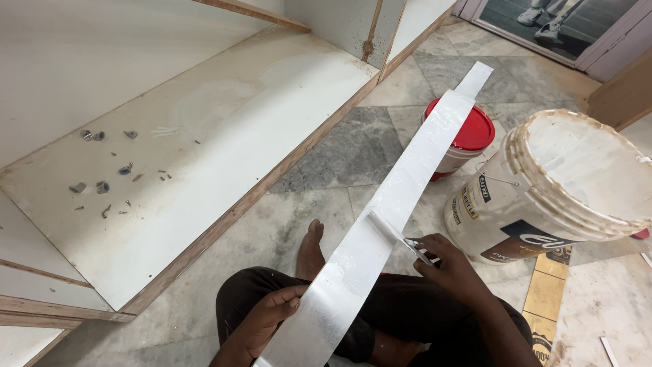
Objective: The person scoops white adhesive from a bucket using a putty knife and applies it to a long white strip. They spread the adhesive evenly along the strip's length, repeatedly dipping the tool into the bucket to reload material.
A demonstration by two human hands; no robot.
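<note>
Laminate strip (380, 217), long, narrow and white with a wet sheen, runs diagonally from the seated person's lap out over the marble floor (353, 153), its far end reaching past a small tub with a red lid (475, 129). Left hand (268, 316) grips the strip's near edge from the side, fingers curled under and thumb on top, apparently to steady it and keep it flat over the knees. Right hand (451, 261) holds a small spreader (394, 234) by its metal handle, fingers pinched together around it; the white blade lies across the strip's width, touching the glossy surface, a position suited to drawing the coating evenly along it. Large white bucket (564, 183), open and crusted at the rim, stands just beside the right hand, within easy reach. One bare foot (311, 248) rests on the floor beside the strip. To the left lies a pale cabinet panel (204, 143) edged in plywood, with loose screws and fittings (102, 163) scattered on it, well apart from the hands.
</note>
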